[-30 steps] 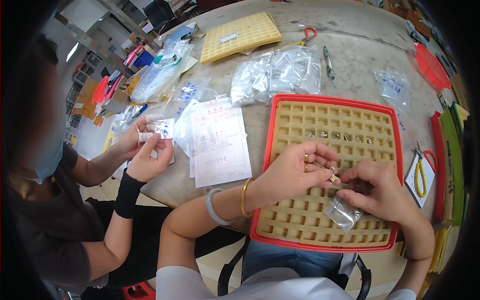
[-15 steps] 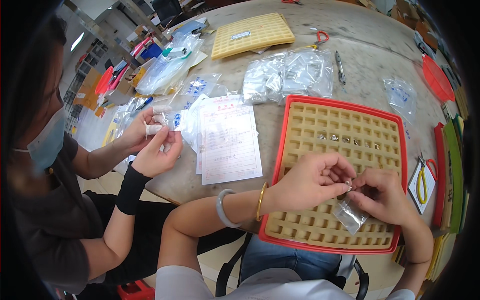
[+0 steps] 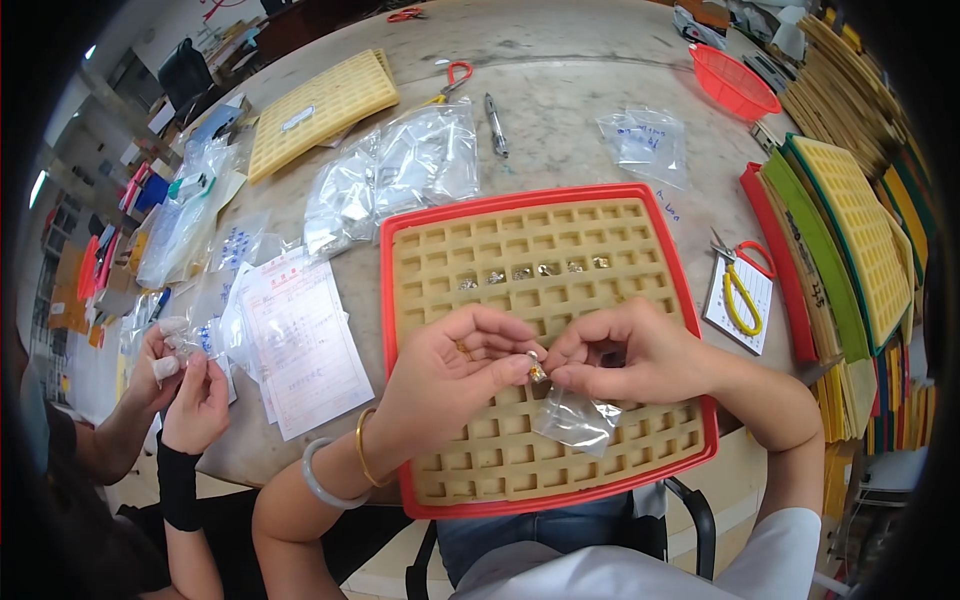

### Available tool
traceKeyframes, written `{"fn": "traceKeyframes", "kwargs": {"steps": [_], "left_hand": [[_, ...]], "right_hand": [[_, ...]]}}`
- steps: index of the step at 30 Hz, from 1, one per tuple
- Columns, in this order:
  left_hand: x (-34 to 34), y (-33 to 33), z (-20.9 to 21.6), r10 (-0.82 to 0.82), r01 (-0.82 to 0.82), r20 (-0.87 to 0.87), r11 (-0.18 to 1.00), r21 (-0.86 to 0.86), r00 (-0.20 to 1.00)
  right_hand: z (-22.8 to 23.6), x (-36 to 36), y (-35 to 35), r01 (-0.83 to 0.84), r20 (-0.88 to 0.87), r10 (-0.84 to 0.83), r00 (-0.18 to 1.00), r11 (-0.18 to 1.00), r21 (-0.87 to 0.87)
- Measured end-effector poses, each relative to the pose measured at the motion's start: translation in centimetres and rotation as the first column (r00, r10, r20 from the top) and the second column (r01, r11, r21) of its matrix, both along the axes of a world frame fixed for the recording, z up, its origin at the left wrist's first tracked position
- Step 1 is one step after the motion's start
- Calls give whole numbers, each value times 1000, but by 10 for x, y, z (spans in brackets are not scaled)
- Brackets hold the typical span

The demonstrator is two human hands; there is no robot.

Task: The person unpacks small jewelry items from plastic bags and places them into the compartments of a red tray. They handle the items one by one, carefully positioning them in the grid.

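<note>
My left hand (image 3: pixel 455 365) pinches a small shiny gold-and-silver piece (image 3: pixel 537 369), apparently jewelry, between thumb and fingertips. Close beside it, my right hand (image 3: pixel 630 352) has thumb and index finger closed on a small clear zip bag (image 3: pixel 578 420), which hangs down from the fingers. Both hands are over a beige compartment tray (image 3: pixel 480 458) set inside a red tray (image 3: pixel 553 504). Beyond the hands, several small shiny pieces (image 3: pixel 545 270) sit in one row of compartments. The exact shape of the held piece is too small to tell.
A written form (image 3: pixel 305 335) lies left of the tray, below clear bags (image 3: pixel 425 150). At far left, a co-worker's hands (image 3: pixel 195 400) handle a small bag. Scissors (image 3: pixel 750 255) rest on a pad at right, beside stacked trays (image 3: pixel 800 260). A red basket (image 3: pixel 735 82) stands farther back.
The view has swung right, so the tray and table things appear farther left. The small piece between my left fingertips shows more clearly. My right hand still holds the bag.
</note>
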State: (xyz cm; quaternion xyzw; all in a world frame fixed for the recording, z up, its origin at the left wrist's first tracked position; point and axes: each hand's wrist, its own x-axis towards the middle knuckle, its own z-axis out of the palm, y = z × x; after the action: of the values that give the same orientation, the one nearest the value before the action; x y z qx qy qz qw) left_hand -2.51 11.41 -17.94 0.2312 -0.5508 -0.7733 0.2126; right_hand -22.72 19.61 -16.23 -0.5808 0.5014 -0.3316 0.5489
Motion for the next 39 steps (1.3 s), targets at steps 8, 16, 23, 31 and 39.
{"fn": "traceKeyframes", "kwargs": {"steps": [8,16,23,31,39], "left_hand": [[3,2,-1,-9,10,13,995,-103,1000],[2,2,-1,14,-14,11,998,-58,1000],[3,1,-3,24,-24,3,999,-32,1000],[1,3,0,51,-50,21,998,-49,998],[0,12,-4,214,-120,66,749,-652,975]], "right_hand": [[-6,4,-1,-16,22,16,1000,1000,-13],[-6,2,0,-12,83,12,996,1000,5],[-3,-1,-1,-64,44,61,997,995,74],[-8,-1,-1,-17,121,10,993,998,54],[-8,-2,-3,-3,151,-7,989,998,68]]}}
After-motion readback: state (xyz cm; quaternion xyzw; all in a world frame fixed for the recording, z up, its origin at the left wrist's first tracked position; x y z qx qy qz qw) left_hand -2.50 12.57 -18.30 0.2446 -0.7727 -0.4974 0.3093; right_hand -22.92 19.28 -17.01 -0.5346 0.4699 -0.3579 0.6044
